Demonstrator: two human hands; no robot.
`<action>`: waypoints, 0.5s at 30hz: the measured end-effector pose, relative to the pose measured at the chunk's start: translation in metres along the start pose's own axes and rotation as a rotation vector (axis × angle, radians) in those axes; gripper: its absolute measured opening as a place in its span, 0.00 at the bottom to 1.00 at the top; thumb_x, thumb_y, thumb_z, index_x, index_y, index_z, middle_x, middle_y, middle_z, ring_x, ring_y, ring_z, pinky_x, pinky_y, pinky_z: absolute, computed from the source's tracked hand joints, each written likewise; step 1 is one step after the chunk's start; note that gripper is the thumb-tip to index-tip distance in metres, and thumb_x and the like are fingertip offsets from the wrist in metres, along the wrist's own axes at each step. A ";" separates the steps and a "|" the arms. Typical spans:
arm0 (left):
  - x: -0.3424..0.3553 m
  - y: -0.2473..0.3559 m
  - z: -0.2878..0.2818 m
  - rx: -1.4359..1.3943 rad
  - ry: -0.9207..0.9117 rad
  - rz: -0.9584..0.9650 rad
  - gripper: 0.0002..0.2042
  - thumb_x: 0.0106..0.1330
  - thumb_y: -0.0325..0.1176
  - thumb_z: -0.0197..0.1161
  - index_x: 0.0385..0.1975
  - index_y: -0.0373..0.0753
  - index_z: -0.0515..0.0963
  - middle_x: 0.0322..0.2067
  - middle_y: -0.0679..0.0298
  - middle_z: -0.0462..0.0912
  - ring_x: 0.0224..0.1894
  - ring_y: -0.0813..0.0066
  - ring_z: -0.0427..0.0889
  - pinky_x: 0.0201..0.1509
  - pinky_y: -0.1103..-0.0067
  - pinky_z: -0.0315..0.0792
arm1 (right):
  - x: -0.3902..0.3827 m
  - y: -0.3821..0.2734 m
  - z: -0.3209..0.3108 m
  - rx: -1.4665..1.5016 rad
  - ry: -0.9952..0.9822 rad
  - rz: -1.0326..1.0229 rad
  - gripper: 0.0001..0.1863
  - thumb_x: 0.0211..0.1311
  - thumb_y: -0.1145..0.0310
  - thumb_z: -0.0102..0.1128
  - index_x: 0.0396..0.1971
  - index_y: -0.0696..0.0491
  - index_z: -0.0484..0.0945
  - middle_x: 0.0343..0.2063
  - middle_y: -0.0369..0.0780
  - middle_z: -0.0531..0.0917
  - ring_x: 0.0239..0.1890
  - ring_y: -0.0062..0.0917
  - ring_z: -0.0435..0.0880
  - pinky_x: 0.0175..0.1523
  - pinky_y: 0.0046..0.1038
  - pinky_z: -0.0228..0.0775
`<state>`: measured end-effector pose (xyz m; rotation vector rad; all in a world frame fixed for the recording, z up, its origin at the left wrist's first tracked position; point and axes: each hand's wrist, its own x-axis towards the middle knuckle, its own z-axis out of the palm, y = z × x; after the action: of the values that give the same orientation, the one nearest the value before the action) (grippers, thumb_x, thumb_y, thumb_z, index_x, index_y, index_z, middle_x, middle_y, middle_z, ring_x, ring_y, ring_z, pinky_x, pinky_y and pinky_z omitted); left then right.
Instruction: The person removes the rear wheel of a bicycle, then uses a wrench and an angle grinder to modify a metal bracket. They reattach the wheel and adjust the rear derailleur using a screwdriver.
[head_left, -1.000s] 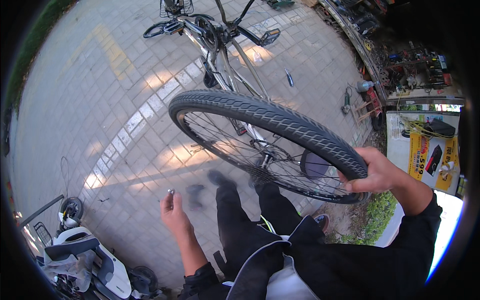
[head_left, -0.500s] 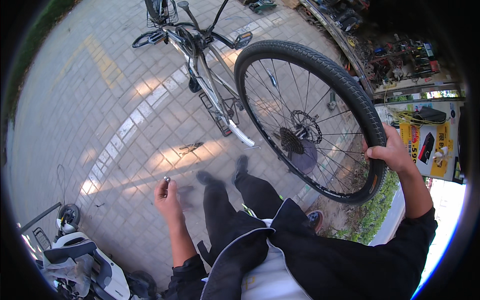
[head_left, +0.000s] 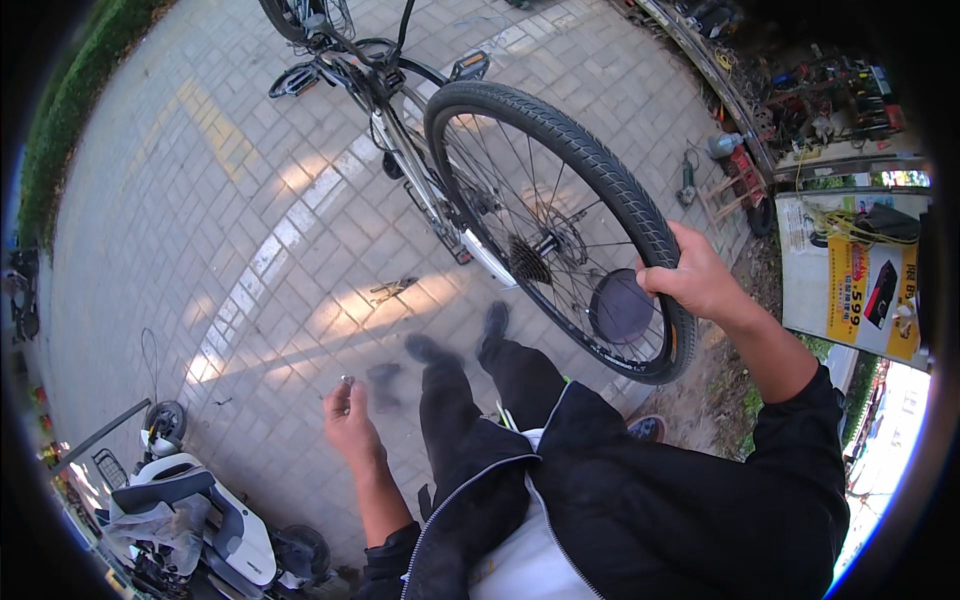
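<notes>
My right hand (head_left: pixel 695 275) grips the tyre of a black bicycle wheel (head_left: pixel 630 195), thumb on the near side, fingers wrapped over the tread. The wheel is held tilted, off the ground at my hand's side. At its hub are a cassette (head_left: pixel 530 259) and a disc rotor (head_left: pixel 568 237). Just left of the wheel stands a silver bicycle frame (head_left: pixel 400 145), its bare silver tube end (head_left: pixel 487 258) close to the cassette. Whether they touch I cannot tell. Lower down, my left hand (head_left: pixel 352 420) pinches a small shiny metal part (head_left: pixel 347 379) between thumb and fingertips.
A metal piece (head_left: pixel 393 289) lies on the paving. Behind the spokes shows a dark round disc (head_left: pixel 622 305). A green power tool (head_left: pixel 687 178) lies beyond the wheel, near a tool-laden bench (head_left: pixel 830 110) and a yellow sign (head_left: pixel 850 265). A white scooter (head_left: pixel 215 520) stands lower left.
The wheel and my right hand have moved left, bringing the cassette closer to the frame. My left hand keeps its pinch, slightly lower in view. The view itself has shifted a little.
</notes>
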<state>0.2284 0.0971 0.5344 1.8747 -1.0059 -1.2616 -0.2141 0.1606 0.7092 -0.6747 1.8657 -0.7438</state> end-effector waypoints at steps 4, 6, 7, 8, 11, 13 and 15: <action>0.002 -0.011 0.012 -0.038 -0.039 -0.009 0.10 0.64 0.28 0.66 0.42 0.30 0.82 0.43 0.65 0.79 0.44 0.77 0.76 0.52 0.79 0.69 | 0.000 0.005 -0.006 -0.082 0.004 -0.026 0.12 0.50 0.76 0.65 0.35 0.57 0.73 0.27 0.34 0.79 0.28 0.16 0.77 0.35 0.22 0.70; 0.004 -0.012 0.017 -0.043 -0.055 -0.004 0.11 0.64 0.27 0.66 0.43 0.29 0.82 0.45 0.64 0.79 0.46 0.76 0.76 0.54 0.78 0.69 | -0.006 0.008 -0.013 -0.086 0.020 -0.019 0.12 0.50 0.76 0.65 0.35 0.57 0.74 0.28 0.33 0.79 0.29 0.15 0.76 0.37 0.22 0.70; 0.005 -0.010 0.021 -0.029 -0.063 0.003 0.10 0.64 0.26 0.66 0.43 0.29 0.82 0.46 0.63 0.78 0.47 0.75 0.77 0.55 0.77 0.69 | -0.008 0.009 -0.016 -0.104 0.016 -0.014 0.13 0.50 0.76 0.65 0.36 0.57 0.74 0.28 0.33 0.79 0.30 0.15 0.76 0.37 0.22 0.70; 0.006 -0.007 0.025 -0.015 -0.069 0.011 0.10 0.63 0.26 0.66 0.43 0.29 0.81 0.47 0.62 0.78 0.48 0.74 0.77 0.56 0.77 0.69 | -0.009 0.009 -0.018 -0.121 0.011 -0.010 0.13 0.50 0.75 0.66 0.36 0.57 0.74 0.28 0.32 0.79 0.30 0.14 0.76 0.38 0.21 0.70; 0.005 0.005 0.043 -0.016 -0.105 -0.029 0.10 0.64 0.26 0.66 0.42 0.29 0.81 0.48 0.61 0.79 0.49 0.73 0.77 0.57 0.76 0.69 | -0.011 0.013 -0.019 -0.060 -0.010 -0.005 0.13 0.51 0.74 0.66 0.37 0.57 0.75 0.29 0.32 0.78 0.30 0.14 0.75 0.38 0.21 0.70; 0.003 0.009 0.051 0.009 -0.140 0.000 0.10 0.64 0.26 0.66 0.42 0.29 0.81 0.48 0.61 0.79 0.48 0.74 0.77 0.53 0.77 0.72 | -0.008 0.020 -0.011 -0.015 -0.016 -0.028 0.12 0.53 0.74 0.66 0.37 0.57 0.75 0.28 0.31 0.78 0.31 0.13 0.75 0.39 0.21 0.70; -0.001 0.014 0.058 -0.001 -0.164 -0.003 0.09 0.64 0.26 0.66 0.41 0.30 0.81 0.47 0.61 0.79 0.47 0.75 0.78 0.46 0.79 0.74 | -0.006 0.022 -0.004 -0.029 -0.017 -0.035 0.16 0.53 0.74 0.64 0.41 0.61 0.75 0.32 0.35 0.81 0.35 0.16 0.77 0.43 0.23 0.71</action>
<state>0.1701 0.0852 0.5283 1.7953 -1.0860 -1.4359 -0.2184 0.1802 0.6975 -0.7312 1.8559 -0.7326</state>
